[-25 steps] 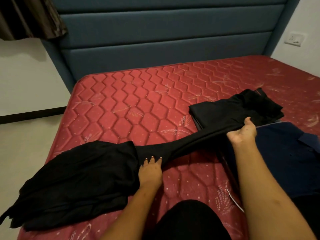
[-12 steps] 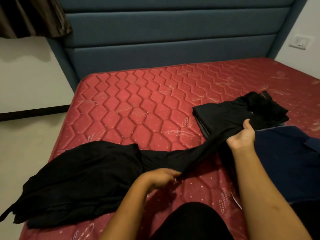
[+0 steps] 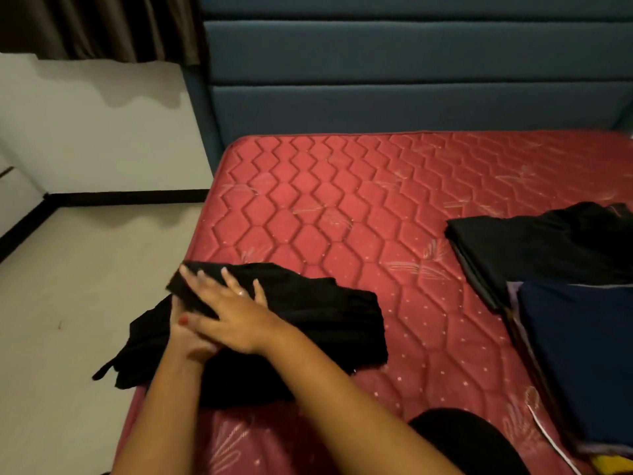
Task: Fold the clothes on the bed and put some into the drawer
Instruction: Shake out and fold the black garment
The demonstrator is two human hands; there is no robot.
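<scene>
At the bed's left edge the black garment (image 3: 308, 320) lies bunched and half folded, a corner hanging off the bed (image 3: 342, 200) toward the floor. Both hands are on its left end. The left hand (image 3: 186, 337) sits underneath, mostly covered, so its grip cannot be told. The right hand (image 3: 233, 313) crosses over it, fingers spread flat and pressing a fold down. This looks like mid-fold. The next move likely calls for smoothing the bundle and squaring it. Well apart to the right lie a folded black stack (image 3: 531, 248) and a navy garment (image 3: 582, 354).
</scene>
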